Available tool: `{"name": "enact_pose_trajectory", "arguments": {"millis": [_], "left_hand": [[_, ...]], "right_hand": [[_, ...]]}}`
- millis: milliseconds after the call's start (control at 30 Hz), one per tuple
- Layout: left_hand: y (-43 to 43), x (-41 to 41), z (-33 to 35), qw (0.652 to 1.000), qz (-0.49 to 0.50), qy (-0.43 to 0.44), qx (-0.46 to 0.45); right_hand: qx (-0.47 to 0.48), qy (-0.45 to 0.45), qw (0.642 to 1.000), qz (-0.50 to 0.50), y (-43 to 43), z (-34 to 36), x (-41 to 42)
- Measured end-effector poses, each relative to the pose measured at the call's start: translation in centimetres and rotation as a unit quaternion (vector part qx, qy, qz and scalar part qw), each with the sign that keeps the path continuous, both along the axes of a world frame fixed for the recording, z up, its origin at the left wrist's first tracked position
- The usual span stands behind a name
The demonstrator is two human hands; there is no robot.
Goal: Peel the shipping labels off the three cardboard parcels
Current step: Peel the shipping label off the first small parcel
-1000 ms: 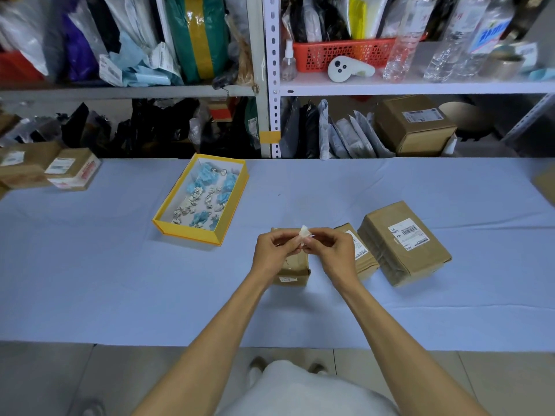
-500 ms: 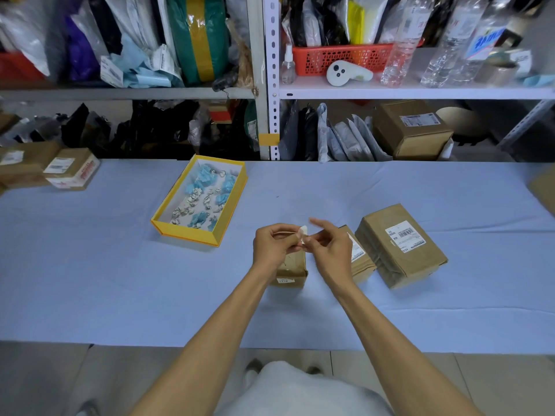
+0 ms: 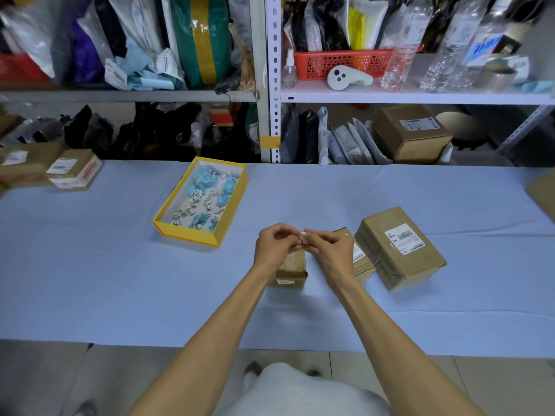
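Parcels, cardboard, three, in a row on the blue table cloth [image 3: 120,280] ahead of us.

Item one, small parcel [image 3: 295,262]: we are reading its top as bare and judging its main label off. A small sticker [image 3: 285,282] is showing on its near face.

Item two, middle parcel [image 3: 365,265]: it is sitting half hidden behind our right hand [image 3: 330,250], with a white label [image 3: 357,255] showing on top.

Item three, large parcel [image 3: 399,265]: its barcode label [image 3: 404,240] is lying flat and whole.

Tally, as we are judging it: one done, two left.

Hands: we are holding our left hand [image 3: 274,244] and right hand together above item one. The fingertips of both are pinching a small crumpled white scrap [image 3: 304,236], likely the peeled label.

Room: a yellow tray [image 3: 186,234] of crumpled scraps is sitting to the left and farther back, well apart from our hands, with open cloth lying between. We are judging a drop there as an unobstructed reach. Items two and three are lying just beside each other, so fingers are getting little gap between them. The near table edge is running below our forearms. Other parcels [image 3: 73,172] are sitting at the far left, and a brown box [image 3: 543,193] is cutting in at the right edge.
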State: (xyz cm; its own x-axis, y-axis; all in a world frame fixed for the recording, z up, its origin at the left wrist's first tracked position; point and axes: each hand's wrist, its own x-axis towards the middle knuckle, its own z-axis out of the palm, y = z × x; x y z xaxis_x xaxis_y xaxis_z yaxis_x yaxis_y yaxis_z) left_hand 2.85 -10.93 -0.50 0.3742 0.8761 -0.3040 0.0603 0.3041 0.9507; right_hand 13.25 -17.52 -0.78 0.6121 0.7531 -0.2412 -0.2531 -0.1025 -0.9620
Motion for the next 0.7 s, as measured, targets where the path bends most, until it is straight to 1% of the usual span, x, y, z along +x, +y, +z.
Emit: {"name": "enact_pose_trajectory", "arguments": {"millis": [100, 200, 267, 367, 433, 533, 600, 700], "left_hand": [[-0.1, 0.1, 0.2, 1.0, 0.01, 0.002, -0.006], [-0.1, 0.2, 0.4, 0.999, 0.03, 0.003, -0.03], [0.0, 0.1, 0.4, 0.999, 0.024, 0.008, -0.034], [0.0, -0.1, 0.1, 1.0, -0.012, 0.029, -0.005], [0.1, -0.1, 0.0, 0.999, -0.018, 0.047, 0.016], [0.3, 0.2, -0.1, 0.994, 0.003, 0.08, 0.077], [0.2, 0.6, -0.1, 0.99, 0.021, 0.083, 0.111], [0.0, 1.0, -0.3, 0.99, 0.038, 0.07, 0.114]], "right_hand": [[-0.003, 0.0, 1.0, 0.022, -0.1, 0.4, 0.4], [-0.026, -0.03, 0.999, 0.027, 0.1, 0.4, 0.7], [-0.035, -0.046, 0.998, 0.028, 0.0, 0.3, 0.9], [-0.039, -0.056, 0.997, 0.027, -0.2, 0.3, 1.2], [-0.047, -0.082, 0.995, 0.025, -0.4, 0.4, 1.1], [-0.064, -0.134, 0.989, 0.025, -0.3, 0.5, 0.9], [-0.073, -0.179, 0.981, 0.037, 0.0, 0.7, 1.0], [-0.082, -0.213, 0.972, 0.045, 0.4, 1.0, 1.2]]}}
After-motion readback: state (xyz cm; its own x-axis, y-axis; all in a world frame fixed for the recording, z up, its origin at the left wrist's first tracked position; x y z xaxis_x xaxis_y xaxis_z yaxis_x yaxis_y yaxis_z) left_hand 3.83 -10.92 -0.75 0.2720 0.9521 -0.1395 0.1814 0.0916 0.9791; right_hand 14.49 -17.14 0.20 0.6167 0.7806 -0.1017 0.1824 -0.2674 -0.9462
